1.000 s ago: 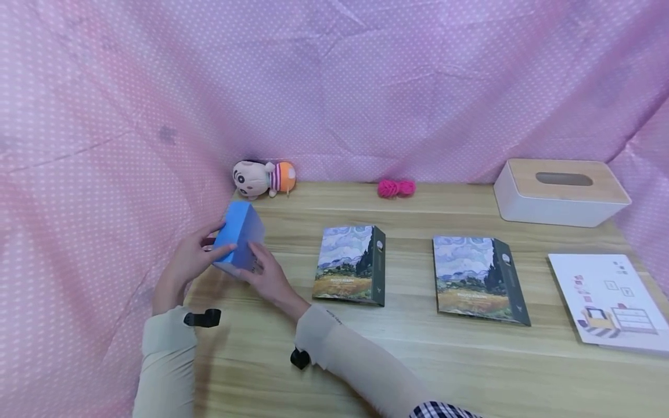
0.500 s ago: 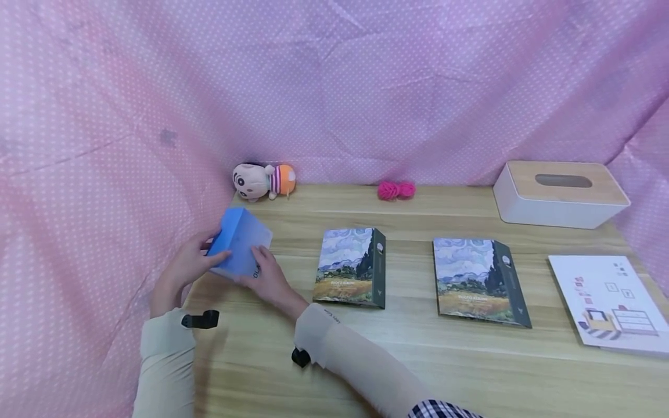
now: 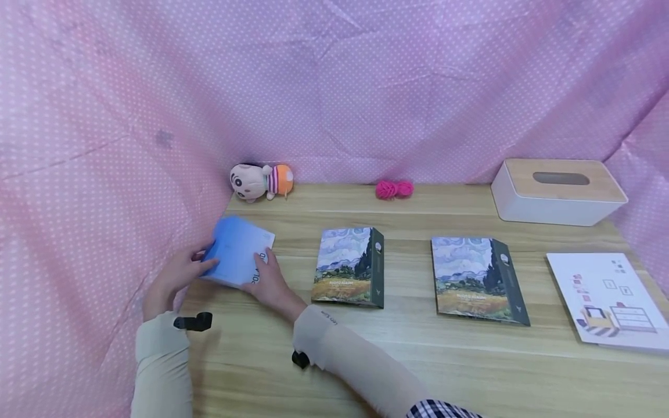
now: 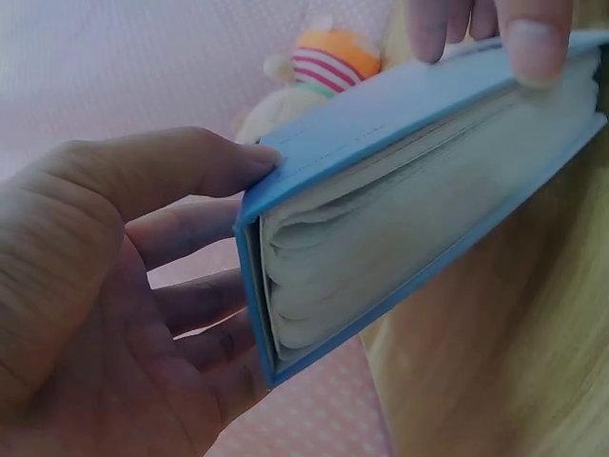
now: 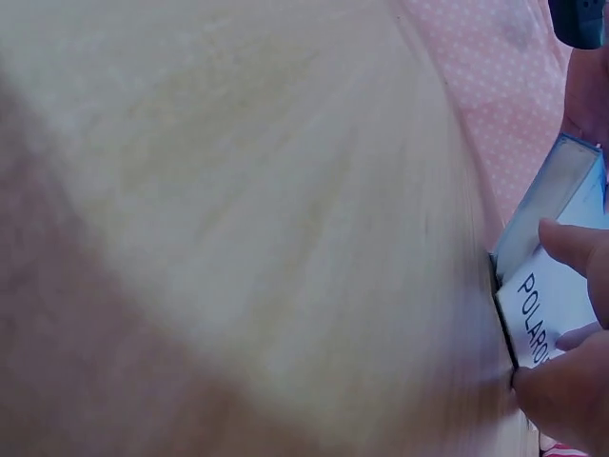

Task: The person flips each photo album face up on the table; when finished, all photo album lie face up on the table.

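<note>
A thick blue album [image 3: 235, 247] with dark lettering is held by both hands at the left end of the table. My left hand [image 3: 172, 278] grips its spine side, thumb on the cover and fingers behind the spine in the left wrist view. My right hand [image 3: 272, 287] holds the opposite, lettered side, with its thumb on the cover. Page edges show between the covers of the album [image 4: 381, 219], which is tilted in the left wrist view. In the right wrist view, "POLARO" is legible on the album [image 5: 533, 305]; the rest is covered by fingers.
Two painted-landscape photo albums [image 3: 342, 264] [image 3: 470, 276] lie mid-table. A white illustrated book [image 3: 606, 296] lies at right, below a wood-topped tissue box [image 3: 561, 191]. Pink yarn [image 3: 394, 189] and a plush toy [image 3: 261, 181] sit along the back, before a pink dotted curtain [image 3: 334, 87].
Between the hands, the blue album has tipped from standing steeply to lying flatter, its cover turning upward. Both hands have kept hold, and the left has shifted slightly left and down.
</note>
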The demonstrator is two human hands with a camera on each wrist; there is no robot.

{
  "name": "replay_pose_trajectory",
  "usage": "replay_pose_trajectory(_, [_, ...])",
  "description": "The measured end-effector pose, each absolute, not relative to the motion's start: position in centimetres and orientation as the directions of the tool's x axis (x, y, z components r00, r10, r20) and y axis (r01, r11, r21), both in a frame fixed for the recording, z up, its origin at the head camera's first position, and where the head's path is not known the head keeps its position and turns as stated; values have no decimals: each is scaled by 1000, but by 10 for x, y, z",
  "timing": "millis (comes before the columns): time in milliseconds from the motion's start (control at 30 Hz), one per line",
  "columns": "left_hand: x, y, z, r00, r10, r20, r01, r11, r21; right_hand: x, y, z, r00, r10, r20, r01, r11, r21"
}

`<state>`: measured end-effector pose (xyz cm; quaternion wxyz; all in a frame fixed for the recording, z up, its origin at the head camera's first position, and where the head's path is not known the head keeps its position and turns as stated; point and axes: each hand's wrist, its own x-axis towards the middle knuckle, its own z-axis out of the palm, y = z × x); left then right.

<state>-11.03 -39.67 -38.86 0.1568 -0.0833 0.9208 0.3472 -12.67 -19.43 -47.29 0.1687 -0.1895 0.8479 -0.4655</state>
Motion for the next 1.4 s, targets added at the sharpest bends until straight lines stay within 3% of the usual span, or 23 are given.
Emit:
replay_pose_trajectory(100, [-109, -402, -395, -925, -65, -375, -300, 730, 614, -125, -194, -472, -874, -473, -113, -172, 519, -837])
replay_pose_trajectory(333, [-104, -409, -415, -897, -103, -430, -411, 553, 725, -122, -195, -473, -876, -473, -94, -205, 541, -816])
replay_pose_trajectory(1400, [-94, -416, -443, -917, -164, -365, -392, 545, 741, -119, -195, -472, -873, -479, -90, -223, 557, -800])
